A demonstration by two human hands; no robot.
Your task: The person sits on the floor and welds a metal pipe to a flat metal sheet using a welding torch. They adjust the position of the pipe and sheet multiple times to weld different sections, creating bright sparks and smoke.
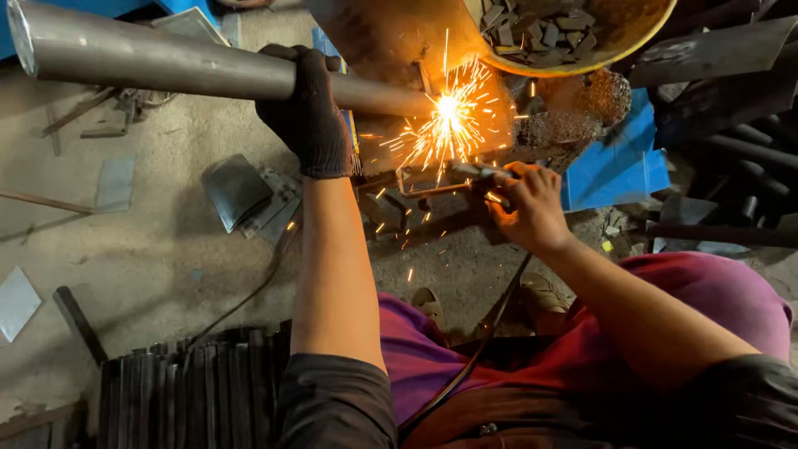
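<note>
A long grey steel pipe (166, 62) is being gripped from above by the left hand (309, 112), which is covered by a black knitted glove; the fingers are being wrapped fully round the pipe, with no gap showing. The pipe is being held level, running from the far left corner towards the middle of the scene, where its near end is meeting a burst of bright orange sparks (447, 110).

A thin welding electrode holder (478, 172) is being pinched tightly in the bare right hand (528, 208), just right of and nearer than the sparks. A dark cable (486, 333) is being led from that hand down towards the person's lap.

Just under the sparks, a small rusty metal frame (416, 189) is lying on the ground. Far right, a round yellow basin (598, 37) is being used to hold small dark metal offcuts. A crumpled blue sheet (619, 162) is lying right of the hand.

The surface is a dusty grey concrete floor (150, 249), strewn with flat metal plates (241, 195). A row of dark metal strips (191, 391) is stacked at the near left, and dark pipes (748, 150) are piled at the far right.
</note>
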